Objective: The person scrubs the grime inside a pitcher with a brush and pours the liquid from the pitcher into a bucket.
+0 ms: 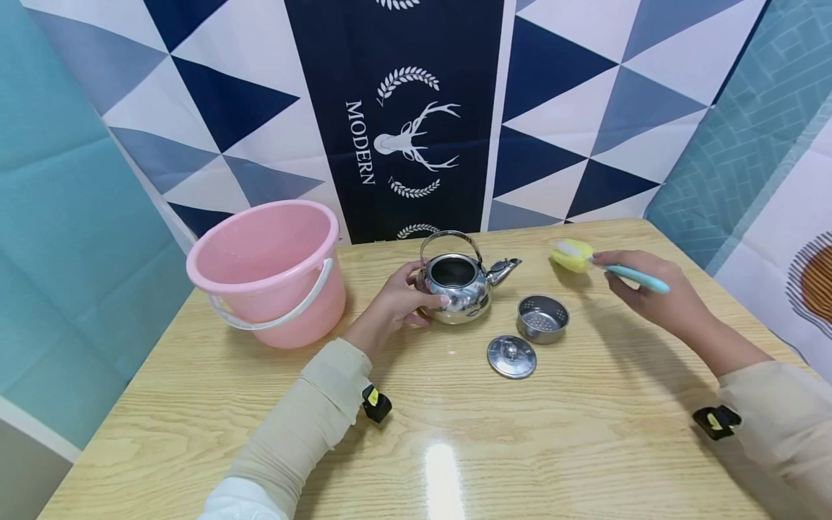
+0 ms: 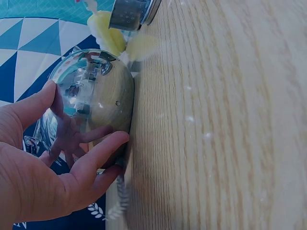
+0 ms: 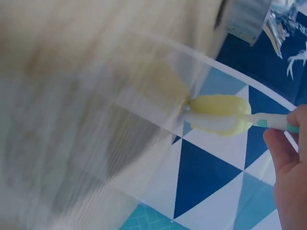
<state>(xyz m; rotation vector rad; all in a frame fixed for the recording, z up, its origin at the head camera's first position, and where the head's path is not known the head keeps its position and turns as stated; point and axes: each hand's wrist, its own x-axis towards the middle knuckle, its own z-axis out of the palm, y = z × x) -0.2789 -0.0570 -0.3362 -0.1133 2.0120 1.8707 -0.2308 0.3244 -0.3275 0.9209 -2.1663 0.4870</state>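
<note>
A shiny metal kettle (image 1: 466, 301) without its lid stands on the wooden table, handle up and spout toward the right. My left hand (image 1: 398, 296) holds its left side; in the left wrist view the thumb and fingers of the hand (image 2: 72, 177) spread round the kettle body (image 2: 112, 91). Out to the right, my right hand (image 1: 666, 300) grips the blue handle of a yellow sponge brush (image 1: 573, 256), its head raised over the table. The right wrist view shows the hand (image 3: 293, 167) pinching the handle behind the sponge head (image 3: 220, 115).
Right of the kettle sit a perforated metal strainer (image 1: 542, 320) and, nearer me, a round metal lid (image 1: 512, 357). A pink bucket (image 1: 299, 307) with a white handle stands at the back left of the table (image 1: 520, 448). Patterned cloth hangs behind the table.
</note>
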